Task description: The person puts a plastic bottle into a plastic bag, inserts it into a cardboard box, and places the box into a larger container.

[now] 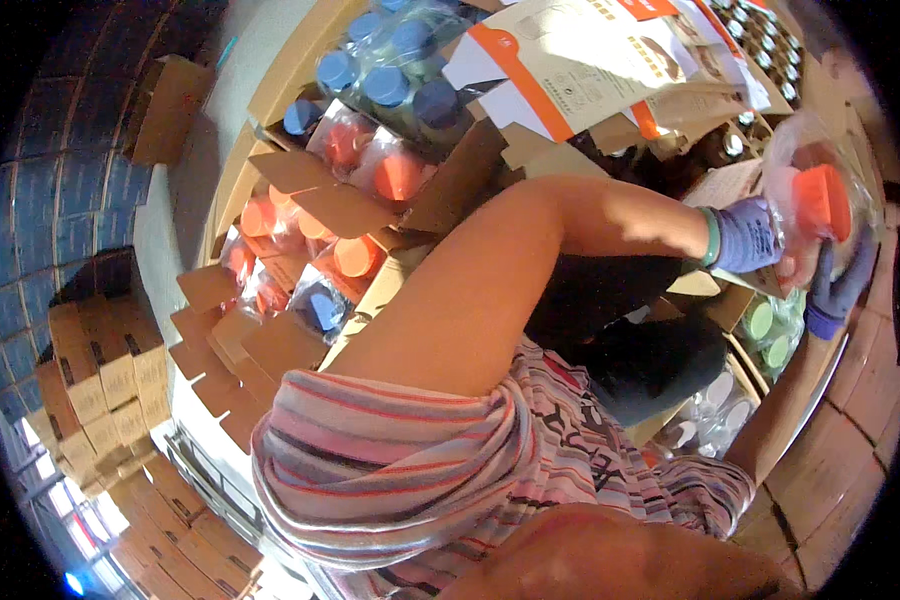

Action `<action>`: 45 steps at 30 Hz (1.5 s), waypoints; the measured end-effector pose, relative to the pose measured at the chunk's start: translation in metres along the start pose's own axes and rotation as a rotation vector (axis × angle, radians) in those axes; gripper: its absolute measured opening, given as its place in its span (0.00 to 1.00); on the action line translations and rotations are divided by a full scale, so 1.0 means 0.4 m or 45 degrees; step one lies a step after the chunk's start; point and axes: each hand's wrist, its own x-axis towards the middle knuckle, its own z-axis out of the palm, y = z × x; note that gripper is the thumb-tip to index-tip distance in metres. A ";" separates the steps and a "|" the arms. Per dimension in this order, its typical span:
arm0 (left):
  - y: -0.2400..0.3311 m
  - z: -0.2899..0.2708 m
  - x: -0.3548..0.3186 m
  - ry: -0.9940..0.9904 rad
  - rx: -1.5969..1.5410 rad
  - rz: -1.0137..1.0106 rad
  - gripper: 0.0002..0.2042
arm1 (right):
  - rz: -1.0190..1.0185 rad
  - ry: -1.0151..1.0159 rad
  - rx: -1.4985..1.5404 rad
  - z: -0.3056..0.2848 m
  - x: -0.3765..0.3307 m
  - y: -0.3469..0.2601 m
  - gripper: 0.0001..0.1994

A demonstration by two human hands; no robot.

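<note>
A clear plastic-wrapped bottle with an orange-red lid [823, 203] is held up at the right side of the view. My left hand [745, 236], in a purple knit glove, reaches across and grips its near-left side; the fingertips are partly hidden by the wrap. From the right, my right hand [846, 285], gloved the same way, closes around the lower part of the bottle. A small printed carton [720, 190] stands right behind my left hand. Below the hands, green-lidded bottles [760, 320] sit in a cardboard box.
Blue-lidded bottles [385, 85] and wrapped orange-lidded bottles [315, 222] fill open boxes at the left. A flattened white-and-orange carton [580, 65] lies over boxes of small bottles [765, 40]. Clear-wrapped items [715, 412] lie beside my right forearm. Stacked brown boxes [105, 370] stand far left.
</note>
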 end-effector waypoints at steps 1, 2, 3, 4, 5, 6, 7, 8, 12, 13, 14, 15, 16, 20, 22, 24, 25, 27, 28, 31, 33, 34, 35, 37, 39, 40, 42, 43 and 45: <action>-0.013 0.013 -0.003 -0.013 -0.069 -0.038 0.06 | -0.173 -0.288 0.009 0.033 -0.004 0.056 0.27; -0.019 0.024 -0.001 -0.035 -0.151 -0.076 0.06 | -0.037 -0.241 0.031 0.065 -0.024 0.030 0.24; -0.027 0.011 -0.008 -0.180 -0.103 -0.079 0.07 | 0.079 -0.395 0.160 0.106 -0.080 0.083 0.23; -0.030 0.007 0.003 -0.314 -0.086 -0.051 0.07 | 0.088 -0.450 0.115 0.124 -0.154 0.113 0.23; -0.043 0.022 0.020 -0.345 -0.037 0.144 0.07 | 0.091 -0.502 0.068 0.129 -0.202 0.118 0.22; -0.082 0.037 0.028 -0.382 0.056 0.303 0.08 | 0.093 -0.465 0.100 0.138 -0.196 0.099 0.22; -0.108 0.010 0.042 -0.371 0.135 0.470 0.07 | 0.144 -0.439 0.115 0.138 -0.219 0.099 0.22; -0.135 -0.014 0.062 -0.326 0.203 0.645 0.07 | 0.179 -0.390 0.150 0.111 -0.219 0.057 0.22; -0.276 -0.062 0.117 -0.292 0.322 0.835 0.08 | 0.100 -0.340 0.125 0.111 -0.194 0.014 0.22; -0.279 -0.061 0.131 -0.452 0.353 0.800 0.10 | 0.156 -0.309 0.140 0.118 -0.193 -0.006 0.23; -0.284 -0.064 0.142 -0.610 0.382 0.761 0.12 | 0.299 -0.161 0.180 0.127 -0.198 -0.040 0.23; -0.271 -0.070 0.154 -0.619 0.386 0.844 0.09 | 0.452 -0.009 0.205 0.127 -0.217 -0.058 0.24; -0.260 -0.079 0.159 -0.623 0.360 0.844 0.09 | 0.589 0.082 -0.025 0.114 -0.240 -0.059 0.26; -0.285 -0.255 0.133 -0.631 0.203 0.530 0.10 | 0.821 0.517 0.270 0.047 -0.277 -0.131 0.27; -0.320 -0.435 0.076 -0.665 0.201 0.281 0.12 | 0.782 0.501 0.202 0.045 -0.266 -0.194 0.28; -0.335 -0.630 0.020 -0.689 0.219 0.011 0.13 | 0.790 0.434 0.166 0.056 -0.247 -0.240 0.29; -0.330 -0.720 0.000 -0.667 0.226 -0.096 0.14 | 0.788 0.404 0.202 0.068 -0.247 -0.246 0.29; -0.333 -0.895 -0.089 -0.441 0.255 -0.116 0.16 | 0.636 0.384 0.327 0.116 -0.215 -0.284 0.28; -0.287 -0.988 -0.076 -0.737 0.399 -0.733 0.20 | 0.608 0.374 0.353 0.140 -0.209 -0.293 0.28; -0.156 -1.218 -0.156 -0.460 0.283 -1.398 0.23 | 0.570 0.136 0.365 0.225 -0.176 -0.322 0.28; -0.187 -1.343 -0.313 -0.364 0.633 -1.145 0.24 | 0.401 0.030 0.384 0.293 -0.095 -0.373 0.27; -0.181 -1.403 -0.386 -0.474 0.885 -1.163 0.24 | 0.361 -0.013 0.354 0.332 -0.075 -0.390 0.26; -0.152 -1.442 -0.432 -0.595 1.132 -1.180 0.25 | 0.324 -0.062 0.324 0.363 -0.042 -0.432 0.26; -0.162 -1.501 -0.628 -0.590 1.375 -1.134 0.21 | 0.187 -0.081 0.365 0.457 0.020 -0.505 0.26; -0.127 -1.527 -0.791 -0.581 1.413 -1.308 0.21 | 0.189 -0.094 0.764 0.526 0.082 -0.607 0.25; -0.112 -1.540 -0.841 -0.661 1.387 -1.563 0.20 | 0.126 -0.218 0.724 0.559 0.102 -0.638 0.25; -0.087 -1.542 -0.909 -0.645 1.276 -1.924 0.19 | 0.044 -0.414 0.733 0.622 0.149 -0.705 0.25; -0.085 -1.537 -0.940 -0.554 1.199 -2.024 0.19 | 0.031 -0.491 0.784 0.659 0.176 -0.749 0.25; -0.074 -1.541 -1.015 -0.433 1.214 -1.970 0.18 | -0.098 -0.640 0.904 0.730 0.236 -0.841 0.26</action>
